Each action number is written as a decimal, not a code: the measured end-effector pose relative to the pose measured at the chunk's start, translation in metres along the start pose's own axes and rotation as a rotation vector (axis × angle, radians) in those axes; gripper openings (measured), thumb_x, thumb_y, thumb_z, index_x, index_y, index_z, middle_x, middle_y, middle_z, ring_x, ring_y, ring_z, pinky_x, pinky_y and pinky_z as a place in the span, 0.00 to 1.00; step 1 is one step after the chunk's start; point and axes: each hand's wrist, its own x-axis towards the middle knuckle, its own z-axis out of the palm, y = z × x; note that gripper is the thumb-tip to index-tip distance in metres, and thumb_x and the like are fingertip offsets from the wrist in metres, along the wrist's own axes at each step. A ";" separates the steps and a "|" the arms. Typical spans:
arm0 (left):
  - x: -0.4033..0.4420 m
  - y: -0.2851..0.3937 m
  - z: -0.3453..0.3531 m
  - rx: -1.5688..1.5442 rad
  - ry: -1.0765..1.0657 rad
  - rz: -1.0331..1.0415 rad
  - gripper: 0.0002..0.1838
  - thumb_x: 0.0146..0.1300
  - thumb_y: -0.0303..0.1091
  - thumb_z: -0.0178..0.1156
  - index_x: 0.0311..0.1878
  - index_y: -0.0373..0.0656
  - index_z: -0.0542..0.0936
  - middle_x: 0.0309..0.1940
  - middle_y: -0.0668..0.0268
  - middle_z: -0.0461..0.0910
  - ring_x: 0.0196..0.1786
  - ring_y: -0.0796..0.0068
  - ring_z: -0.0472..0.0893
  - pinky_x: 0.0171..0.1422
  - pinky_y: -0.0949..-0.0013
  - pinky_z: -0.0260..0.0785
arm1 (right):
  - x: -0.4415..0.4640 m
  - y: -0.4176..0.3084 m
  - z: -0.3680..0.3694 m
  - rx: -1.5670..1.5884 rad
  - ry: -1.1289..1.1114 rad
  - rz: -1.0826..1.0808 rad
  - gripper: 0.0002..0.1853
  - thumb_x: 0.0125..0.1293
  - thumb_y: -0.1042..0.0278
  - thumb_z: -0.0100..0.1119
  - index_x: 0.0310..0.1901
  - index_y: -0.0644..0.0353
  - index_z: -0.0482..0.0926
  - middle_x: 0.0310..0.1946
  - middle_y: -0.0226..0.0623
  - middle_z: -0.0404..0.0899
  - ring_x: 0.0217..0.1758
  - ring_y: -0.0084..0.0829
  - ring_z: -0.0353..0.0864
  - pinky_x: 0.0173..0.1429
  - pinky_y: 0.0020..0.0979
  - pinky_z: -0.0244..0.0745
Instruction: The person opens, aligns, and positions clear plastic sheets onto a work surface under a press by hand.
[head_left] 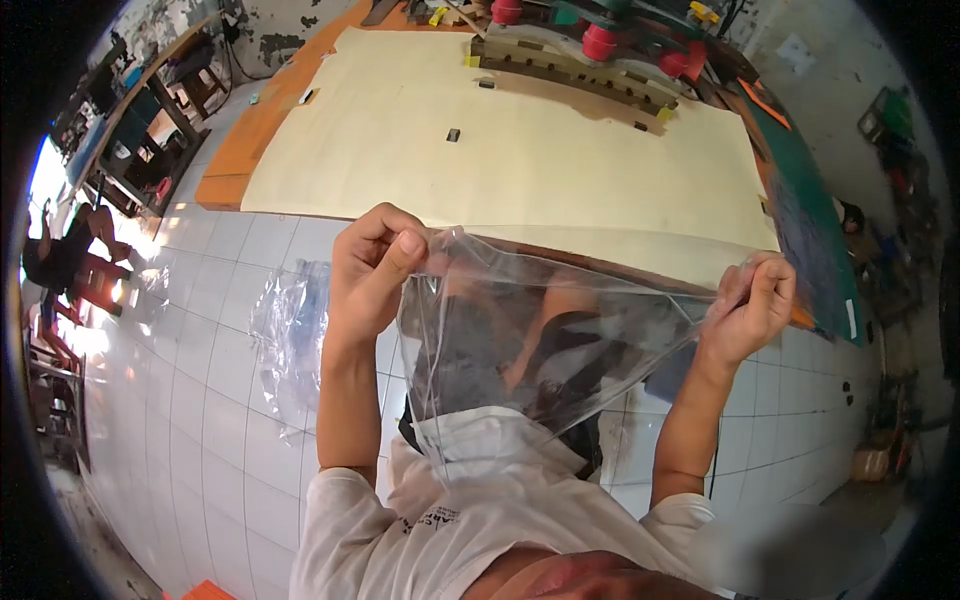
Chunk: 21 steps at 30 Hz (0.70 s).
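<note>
Both hands up, and there's the clear plastic sheet (545,320), strung between them in front of the body, just at the near edge of the table (225,182). The left hand (380,265) has one end pinched between thumb and fingers; the right hand (750,300) grips the other end, and the top edge runs fairly taut across the gap. Below that it droops in folds over the shirt (480,440) — whether it touches the table, I can't tell. The step in hand looks like holding the film spread out; any next move would seem to call for an even pull, both grips level, so that it doesn't fold on itself.

Beyond lies the cream covering (520,180), dotted with small dark pieces such as this block (453,135). At its far side a long bar (570,78) sits below red knobs (600,42) — probably the main obstacle back there. More crumpled plastic (290,320) lies on the tiled floor (190,400), left of the left arm, clear of the hands.
</note>
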 end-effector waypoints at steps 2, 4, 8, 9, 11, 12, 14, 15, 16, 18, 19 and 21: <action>0.002 -0.008 -0.007 0.008 -0.027 0.016 0.12 0.70 0.37 0.60 0.35 0.37 0.76 0.32 0.63 0.80 0.38 0.76 0.80 0.56 0.67 0.71 | 0.000 0.002 0.000 -0.002 -0.005 0.009 0.09 0.73 0.69 0.53 0.34 0.62 0.72 0.24 0.31 0.70 0.16 0.14 0.55 0.17 0.19 0.49; 0.005 -0.007 -0.001 0.015 -0.059 0.037 0.12 0.70 0.38 0.59 0.35 0.37 0.76 0.36 0.60 0.81 0.41 0.74 0.81 0.56 0.68 0.71 | 0.001 0.003 0.000 -0.003 -0.007 0.011 0.09 0.73 0.69 0.52 0.34 0.62 0.72 0.24 0.31 0.69 0.16 0.14 0.56 0.17 0.18 0.49; 0.006 -0.007 0.013 0.101 0.060 0.026 0.13 0.74 0.40 0.54 0.35 0.40 0.73 0.55 0.48 0.77 0.54 0.63 0.81 0.63 0.58 0.71 | 0.001 0.010 -0.005 -0.009 -0.014 0.024 0.09 0.73 0.70 0.52 0.34 0.62 0.72 0.25 0.31 0.70 0.17 0.13 0.56 0.17 0.18 0.50; 0.006 -0.007 0.013 0.094 0.039 -0.010 0.13 0.74 0.41 0.53 0.37 0.40 0.72 0.59 0.46 0.75 0.56 0.60 0.80 0.64 0.57 0.70 | 0.001 0.012 -0.006 -0.022 -0.005 0.025 0.09 0.74 0.70 0.51 0.34 0.62 0.72 0.25 0.31 0.70 0.17 0.13 0.56 0.17 0.18 0.50; 0.007 -0.008 0.016 0.068 0.016 -0.027 0.14 0.75 0.41 0.51 0.38 0.41 0.71 0.59 0.45 0.75 0.57 0.60 0.79 0.65 0.57 0.70 | 0.000 0.012 -0.006 -0.018 -0.009 0.035 0.09 0.74 0.70 0.51 0.34 0.62 0.72 0.25 0.31 0.70 0.17 0.13 0.56 0.17 0.18 0.50; 0.006 -0.009 0.017 0.041 -0.007 -0.043 0.14 0.76 0.42 0.50 0.39 0.41 0.70 0.59 0.44 0.75 0.58 0.59 0.79 0.65 0.56 0.69 | -0.001 0.012 -0.007 -0.016 -0.012 0.044 0.09 0.74 0.70 0.51 0.34 0.62 0.72 0.25 0.31 0.70 0.17 0.13 0.56 0.17 0.18 0.50; 0.007 -0.013 0.014 0.089 -0.013 -0.040 0.14 0.77 0.42 0.49 0.40 0.41 0.69 0.58 0.44 0.76 0.57 0.60 0.79 0.65 0.58 0.69 | -0.001 0.013 -0.009 -0.010 -0.015 0.041 0.09 0.74 0.70 0.51 0.34 0.62 0.72 0.25 0.31 0.70 0.17 0.13 0.56 0.17 0.18 0.50; 0.007 -0.014 0.013 0.136 -0.018 -0.034 0.14 0.77 0.42 0.48 0.41 0.41 0.69 0.56 0.44 0.77 0.56 0.61 0.80 0.64 0.59 0.70 | -0.001 0.014 -0.010 -0.004 -0.019 0.035 0.09 0.74 0.70 0.51 0.34 0.62 0.72 0.25 0.31 0.70 0.17 0.13 0.56 0.17 0.18 0.50; 0.007 -0.014 0.014 0.137 -0.018 -0.036 0.14 0.77 0.42 0.48 0.41 0.41 0.69 0.56 0.44 0.77 0.56 0.61 0.80 0.64 0.59 0.70 | -0.001 0.014 -0.010 -0.005 -0.018 0.037 0.09 0.74 0.70 0.51 0.34 0.62 0.72 0.25 0.31 0.70 0.17 0.13 0.56 0.17 0.18 0.50; 0.007 -0.015 0.019 0.169 0.027 -0.006 0.14 0.78 0.41 0.48 0.40 0.39 0.70 0.50 0.51 0.82 0.50 0.73 0.80 0.52 0.71 0.71 | -0.001 0.012 -0.008 -0.009 -0.012 0.053 0.09 0.74 0.69 0.52 0.34 0.62 0.73 0.25 0.30 0.70 0.17 0.14 0.56 0.17 0.18 0.51; 0.007 -0.014 0.021 0.169 0.027 -0.006 0.14 0.78 0.41 0.48 0.40 0.39 0.70 0.50 0.51 0.82 0.50 0.73 0.80 0.52 0.71 0.71 | -0.001 0.012 -0.009 -0.009 -0.012 0.054 0.09 0.74 0.69 0.52 0.34 0.62 0.73 0.25 0.30 0.70 0.17 0.14 0.56 0.17 0.18 0.51; 0.006 -0.013 0.026 0.165 0.038 -0.004 0.14 0.78 0.40 0.47 0.40 0.39 0.70 0.46 0.55 0.83 0.45 0.76 0.81 0.49 0.74 0.71 | -0.001 0.014 -0.010 -0.064 0.033 0.076 0.09 0.73 0.69 0.53 0.34 0.62 0.73 0.24 0.30 0.70 0.17 0.14 0.57 0.17 0.19 0.51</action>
